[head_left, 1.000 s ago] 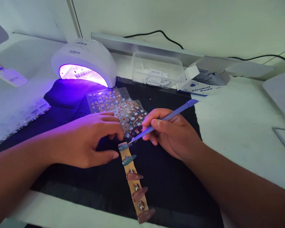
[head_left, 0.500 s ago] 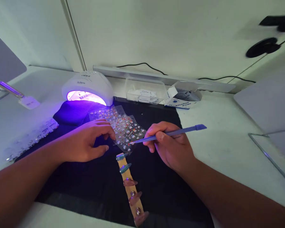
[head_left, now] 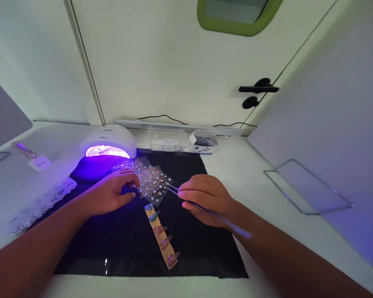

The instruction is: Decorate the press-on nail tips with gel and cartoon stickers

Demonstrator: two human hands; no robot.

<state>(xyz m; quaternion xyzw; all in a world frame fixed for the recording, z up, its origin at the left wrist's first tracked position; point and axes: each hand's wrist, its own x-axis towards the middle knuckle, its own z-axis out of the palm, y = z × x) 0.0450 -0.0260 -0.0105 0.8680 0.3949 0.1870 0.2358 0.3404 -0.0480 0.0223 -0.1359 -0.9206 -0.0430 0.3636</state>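
Two hands: right hand, fingers gripping tweezers, points shifted from the five-nail wooden strip to the sticker sheets on the black mat, so work apparently now centres there; left hand, fingers curled, thumb apart, nothing visibly held, near the sheets.

right hand pinches tweezers, tips at sticker sheets; left hand half-curled by them; wooden strip lies on black mat, lamp lit
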